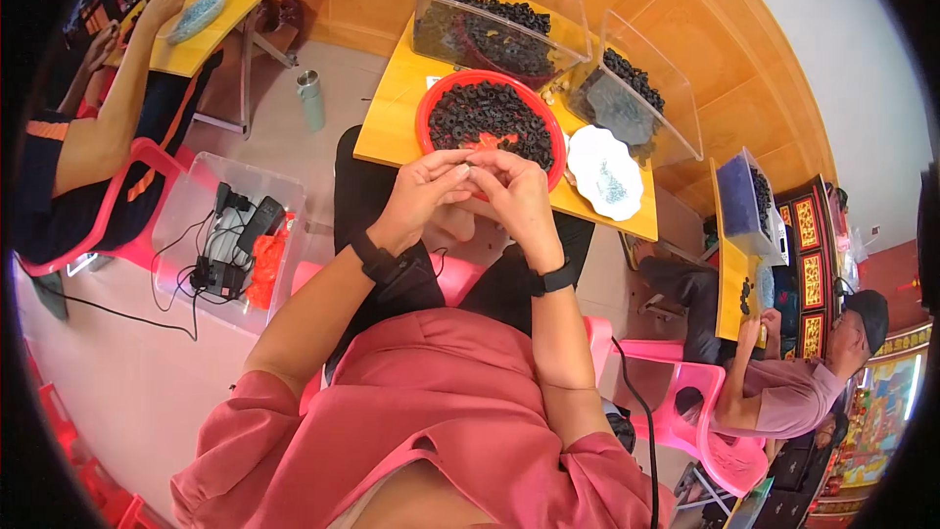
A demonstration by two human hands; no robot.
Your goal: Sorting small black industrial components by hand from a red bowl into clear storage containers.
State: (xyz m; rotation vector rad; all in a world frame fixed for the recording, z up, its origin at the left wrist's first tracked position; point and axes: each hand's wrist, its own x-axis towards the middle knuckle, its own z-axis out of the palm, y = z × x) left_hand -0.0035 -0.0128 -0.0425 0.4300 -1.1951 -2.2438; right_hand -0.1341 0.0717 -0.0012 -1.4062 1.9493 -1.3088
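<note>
My left hand [419, 198] and my right hand [519, 204] meet over the near rim of a red basin [423, 127]. Fingers and thumbs of both are pinched together at the tips. Whatever small thing lies between them is mostly hidden and too small to name. Many small black ring-like parts [480, 110] fill the basin, with a patch of red bottom showing near my fingers. Just right of the basin, a white scalloped plate [585, 159] carries a small heap of tiny pale bluish pieces [613, 182].
Two clear bins [429, 31] of black parts stand along the back of the yellow table [384, 132]. A thermos [310, 103] and a clear box [181, 198] of chargers and cables are on the floor to the left. People sit working at tables on both sides.
</note>
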